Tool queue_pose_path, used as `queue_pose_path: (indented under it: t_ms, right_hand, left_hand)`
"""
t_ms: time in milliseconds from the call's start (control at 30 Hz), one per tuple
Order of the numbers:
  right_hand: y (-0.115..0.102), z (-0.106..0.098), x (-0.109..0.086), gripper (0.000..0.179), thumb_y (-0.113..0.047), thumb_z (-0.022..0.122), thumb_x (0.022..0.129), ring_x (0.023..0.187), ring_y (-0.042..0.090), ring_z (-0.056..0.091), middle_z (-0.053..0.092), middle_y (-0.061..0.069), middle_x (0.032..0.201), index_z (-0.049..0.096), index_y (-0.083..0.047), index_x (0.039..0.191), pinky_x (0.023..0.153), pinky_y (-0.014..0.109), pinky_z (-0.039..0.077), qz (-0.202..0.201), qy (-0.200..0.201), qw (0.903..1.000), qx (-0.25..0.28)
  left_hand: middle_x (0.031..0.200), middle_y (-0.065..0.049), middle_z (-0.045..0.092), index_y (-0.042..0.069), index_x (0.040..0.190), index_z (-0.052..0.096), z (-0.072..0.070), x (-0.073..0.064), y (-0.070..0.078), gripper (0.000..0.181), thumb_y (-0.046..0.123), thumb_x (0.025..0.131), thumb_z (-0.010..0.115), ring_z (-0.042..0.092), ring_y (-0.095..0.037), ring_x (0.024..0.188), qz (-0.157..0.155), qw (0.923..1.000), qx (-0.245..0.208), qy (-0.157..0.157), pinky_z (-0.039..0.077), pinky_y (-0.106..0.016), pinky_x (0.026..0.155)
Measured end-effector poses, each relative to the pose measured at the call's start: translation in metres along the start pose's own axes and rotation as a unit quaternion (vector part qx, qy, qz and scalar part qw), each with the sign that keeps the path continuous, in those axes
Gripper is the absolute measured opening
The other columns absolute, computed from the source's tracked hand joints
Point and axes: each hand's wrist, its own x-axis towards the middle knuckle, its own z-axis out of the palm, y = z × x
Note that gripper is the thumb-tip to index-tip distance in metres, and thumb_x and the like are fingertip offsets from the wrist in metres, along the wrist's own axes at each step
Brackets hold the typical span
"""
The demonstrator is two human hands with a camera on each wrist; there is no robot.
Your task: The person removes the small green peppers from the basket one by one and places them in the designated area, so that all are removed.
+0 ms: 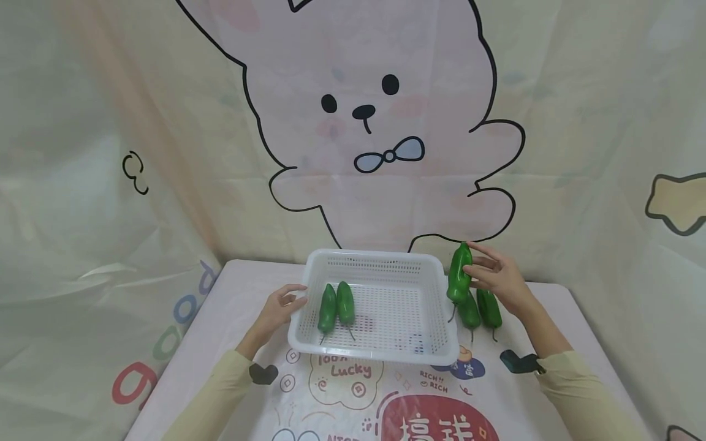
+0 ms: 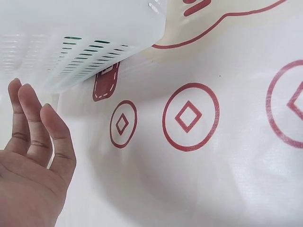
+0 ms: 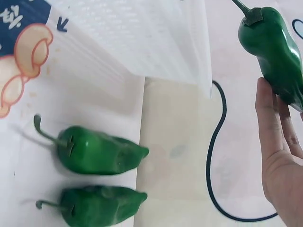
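A white plastic basket (image 1: 375, 353) with slotted sides stands on the table. Two green peppers lie inside it near the left end, a left one (image 1: 327, 309) and a right one (image 1: 345, 303). My left hand (image 1: 278, 306) is at the basket's left side, its fingers loosely extended by the wall in the left wrist view. Beyond the basket's right side, my right hand (image 1: 502, 282) holds a green pepper (image 1: 459, 274) between thumb and fingers, raised with its stem downward in the head view. Below it, two more green peppers (image 3: 99, 150) lie side by side on the table.
A printed white cloth (image 1: 402, 383) covers the table. Behind the table hangs a pale curtain (image 1: 579, 153) with a cartoon animal, and another sheet (image 1: 72, 257) hangs at the left.
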Motion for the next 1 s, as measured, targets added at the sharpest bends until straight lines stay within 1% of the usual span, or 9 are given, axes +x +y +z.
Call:
queue_pose_path:
  t_ms: [233,400,533,633,767,867,1000]
  right_hand:
    - [0.004,-0.023,-0.012,0.062,0.000,0.066,0.098,0.099,0.018,0.071,0.065,0.007,0.119,0.041,-0.007,0.155,0.079,0.035,0.060,0.001,0.015,0.9998,-0.014]
    - [0.008,-0.039,-0.020,0.060,-0.004,0.066,0.099,0.101,0.014,0.069,0.064,0.003,0.120,0.043,-0.010,0.154,0.079,0.032,0.060,-0.002,0.021,0.9980,-0.060]
    - [0.014,-0.051,-0.026,0.059,-0.006,0.065,0.100,0.103,0.012,0.068,0.064,0.003,0.121,0.042,-0.008,0.154,0.078,0.032,0.060,-0.008,0.018,0.9952,-0.096]
    - [0.021,-0.058,-0.031,0.060,-0.008,0.066,0.100,0.103,0.009,0.067,0.062,0.005,0.123,0.041,-0.006,0.155,0.078,0.031,0.060,0.000,0.022,0.9925,-0.120]
    - [0.030,-0.066,-0.036,0.061,-0.013,0.067,0.101,0.105,0.004,0.063,0.056,0.008,0.128,0.041,-0.009,0.155,0.078,0.030,0.059,0.017,0.034,0.9881,-0.149]
    - [0.035,-0.073,-0.040,0.061,-0.014,0.067,0.101,0.106,0.002,0.062,0.054,0.008,0.131,0.041,-0.010,0.156,0.078,0.030,0.059,0.023,0.035,0.9866,-0.158]
    - [0.040,-0.084,-0.044,0.059,-0.011,0.066,0.101,0.105,0.004,0.063,0.055,0.005,0.129,0.041,-0.008,0.155,0.078,0.030,0.059,0.025,0.020,0.9869,-0.158]
  left_hand:
    - [0.115,-0.013,0.067,0.014,0.136,0.060,0.000,0.000,0.000,0.042,0.027,0.098,0.071,0.067,-0.031,0.105,-0.003,1.0000,0.002,0.002,0.059,-0.048,0.084]
    - [0.116,-0.013,0.067,0.014,0.137,0.059,0.000,0.002,-0.001,0.042,0.026,0.098,0.071,0.067,-0.031,0.105,-0.003,1.0000,0.005,0.003,0.059,-0.047,0.083]
    - [0.116,-0.014,0.066,0.012,0.137,0.058,0.000,0.002,-0.002,0.043,0.026,0.098,0.070,0.067,-0.032,0.104,-0.001,1.0000,0.005,-0.001,0.059,-0.047,0.083]
    - [0.116,-0.015,0.065,0.011,0.138,0.057,0.000,0.002,-0.003,0.044,0.025,0.098,0.070,0.067,-0.033,0.105,-0.004,1.0000,0.000,-0.004,0.059,-0.047,0.083]
    - [0.117,-0.015,0.065,0.012,0.137,0.058,0.000,0.002,-0.003,0.042,0.024,0.098,0.070,0.066,-0.033,0.106,-0.011,0.9999,-0.003,-0.002,0.059,-0.047,0.084]
    - [0.116,-0.014,0.066,0.013,0.136,0.059,0.000,0.002,-0.003,0.041,0.025,0.099,0.070,0.067,-0.032,0.105,-0.009,1.0000,0.000,0.003,0.059,-0.048,0.083]
    - [0.115,-0.015,0.066,0.012,0.136,0.059,0.001,0.002,-0.003,0.041,0.025,0.099,0.070,0.067,-0.033,0.104,-0.005,1.0000,0.003,0.005,0.059,-0.048,0.083]
